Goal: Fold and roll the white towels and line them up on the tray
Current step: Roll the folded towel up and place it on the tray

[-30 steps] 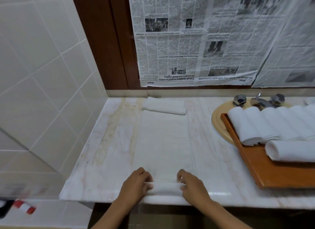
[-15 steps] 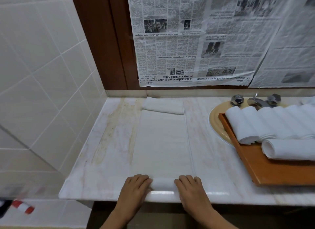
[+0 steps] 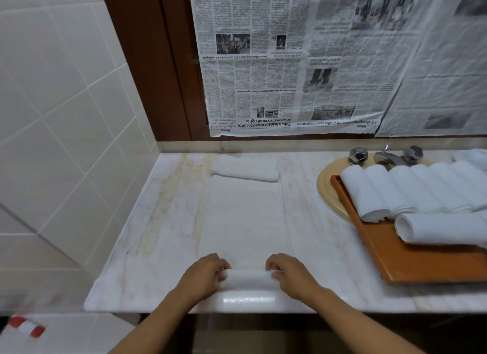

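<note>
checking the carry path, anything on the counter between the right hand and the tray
Nothing: bare marble counter from right hand to tray, head view.

The marble counter (image 3: 163, 235) is lying open on both sides of the white towel (image 3: 245, 216), so a hand is having room to pass there. At the left, the tiled wall (image 3: 66, 142) is closing the way. At the right, the orange tray (image 3: 421, 264) is sitting over the basin (image 3: 325, 192). Rolled towels (image 3: 395, 190) are filling its far part, and only its near part is lying bare. The faucet (image 3: 387, 157) is blocking the back right corner.
</note>
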Demonstrator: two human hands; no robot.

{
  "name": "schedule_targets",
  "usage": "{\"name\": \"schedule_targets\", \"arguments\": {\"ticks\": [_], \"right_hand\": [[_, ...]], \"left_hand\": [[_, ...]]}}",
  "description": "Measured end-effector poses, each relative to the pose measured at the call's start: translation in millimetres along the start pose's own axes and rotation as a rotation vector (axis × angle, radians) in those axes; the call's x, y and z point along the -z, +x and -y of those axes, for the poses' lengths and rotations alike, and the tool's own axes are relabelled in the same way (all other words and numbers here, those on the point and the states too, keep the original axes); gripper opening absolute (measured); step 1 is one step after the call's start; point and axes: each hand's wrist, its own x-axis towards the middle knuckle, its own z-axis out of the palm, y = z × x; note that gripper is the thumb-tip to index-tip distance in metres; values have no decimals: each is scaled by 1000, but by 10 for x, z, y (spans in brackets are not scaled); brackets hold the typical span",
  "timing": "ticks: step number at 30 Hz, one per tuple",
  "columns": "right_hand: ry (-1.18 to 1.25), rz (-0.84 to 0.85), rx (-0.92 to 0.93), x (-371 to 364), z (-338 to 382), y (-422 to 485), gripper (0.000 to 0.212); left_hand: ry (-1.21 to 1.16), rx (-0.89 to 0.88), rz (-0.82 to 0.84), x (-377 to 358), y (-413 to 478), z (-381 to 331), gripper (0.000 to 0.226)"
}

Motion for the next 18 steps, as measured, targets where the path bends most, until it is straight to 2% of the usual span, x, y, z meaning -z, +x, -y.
{"name": "schedule_targets", "arguments": {"ticks": [3,7,10,12,15,18], "right_hand": [[-104,-144,-26,-105,26,36,21],[-333,-284,78,-301,32,-4,48],[-388,-338,223,-405,-32,-120,36],[-431,-362,292,-436,-108,-199,30],[-469,-361,292,-427,-162,-193,42],[-482,-333,285,-372,-117,-88,52]], "left_hand": [[3,3,-158,-87,-27,-18,20],[170,-160,-333,-185,-88,-46,29],[240,-263,-397,-296,-272,-51,16],[285,-327,-428,-392,-379,44,20],[344,-373,-485,-393,-367,130,28],[344,-324,-439,-242,-224,75,25]]}}
